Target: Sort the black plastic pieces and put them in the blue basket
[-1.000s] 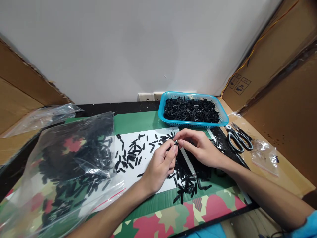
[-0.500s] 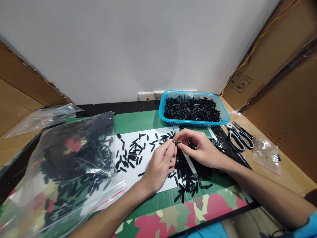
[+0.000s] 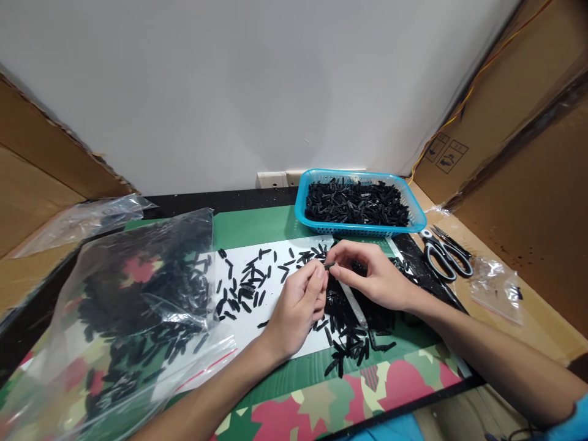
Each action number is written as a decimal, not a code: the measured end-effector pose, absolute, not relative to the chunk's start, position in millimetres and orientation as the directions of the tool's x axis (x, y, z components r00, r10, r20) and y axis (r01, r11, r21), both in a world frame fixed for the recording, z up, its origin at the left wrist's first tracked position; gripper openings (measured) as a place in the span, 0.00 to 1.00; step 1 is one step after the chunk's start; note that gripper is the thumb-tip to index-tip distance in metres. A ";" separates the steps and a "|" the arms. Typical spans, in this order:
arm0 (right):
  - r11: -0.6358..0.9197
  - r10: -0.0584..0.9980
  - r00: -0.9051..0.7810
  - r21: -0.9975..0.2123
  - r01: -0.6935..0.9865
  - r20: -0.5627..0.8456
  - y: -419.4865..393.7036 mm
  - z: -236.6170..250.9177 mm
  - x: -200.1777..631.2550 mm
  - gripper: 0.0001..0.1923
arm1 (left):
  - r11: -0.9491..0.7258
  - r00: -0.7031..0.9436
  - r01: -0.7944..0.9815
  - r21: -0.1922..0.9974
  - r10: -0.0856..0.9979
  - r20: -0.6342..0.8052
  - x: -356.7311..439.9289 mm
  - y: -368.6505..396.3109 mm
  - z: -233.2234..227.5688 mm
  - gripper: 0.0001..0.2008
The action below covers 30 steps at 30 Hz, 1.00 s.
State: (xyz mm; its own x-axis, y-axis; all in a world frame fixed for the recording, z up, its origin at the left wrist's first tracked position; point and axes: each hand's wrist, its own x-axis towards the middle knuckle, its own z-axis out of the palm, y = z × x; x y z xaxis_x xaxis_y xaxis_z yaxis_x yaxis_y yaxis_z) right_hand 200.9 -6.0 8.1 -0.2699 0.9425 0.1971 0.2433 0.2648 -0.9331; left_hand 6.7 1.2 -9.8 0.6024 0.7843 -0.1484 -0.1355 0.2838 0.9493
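Note:
Over the middle of the table my left hand (image 3: 298, 309) is closed, with thumb and forefinger pinching one end of a small black strip (image 3: 329, 266). My right hand (image 3: 367, 275) grips the strip's other end between thumb and forefinger. What the strip is made for I cannot make out. Beneath both hands lies a white sheet (image 3: 275, 285) scattered with similar black pieces (image 3: 250, 288). More black pieces (image 3: 349, 349) are heaped below my right hand, partly hidden by it.
A blue basket (image 3: 301, 211) full of black pieces stands at the back. At left lies a large clear zip bag (image 3: 133, 294) of them. Scissors (image 3: 445, 257) and a small clear bag (image 3: 496, 288) rest on cardboard at right. Cardboard walls (image 3: 528, 141) flank the table.
The black strip between my fingertips has turned slightly. Both hands stay in almost the same place, and the whole view has shifted a little.

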 end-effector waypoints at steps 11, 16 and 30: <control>0.168 0.984 -0.081 -0.976 0.141 0.158 0.1 1.7 204.1 0.19 | 0.239 0.571 -0.151 0.959 0.813 -0.113 7.6 1.9 -6.8 0.22; 0.187 0.976 -0.143 -0.966 0.178 0.163 -3.3 5.2 203.1 0.24 | 0.228 0.584 -0.139 0.964 0.805 -0.106 6.4 1.8 -10.2 0.21; 0.135 0.968 -0.233 -0.976 0.173 0.093 -5.4 5.5 201.9 0.13 | 0.236 0.581 -0.142 0.961 0.806 -0.112 6.7 2.2 -11.2 0.21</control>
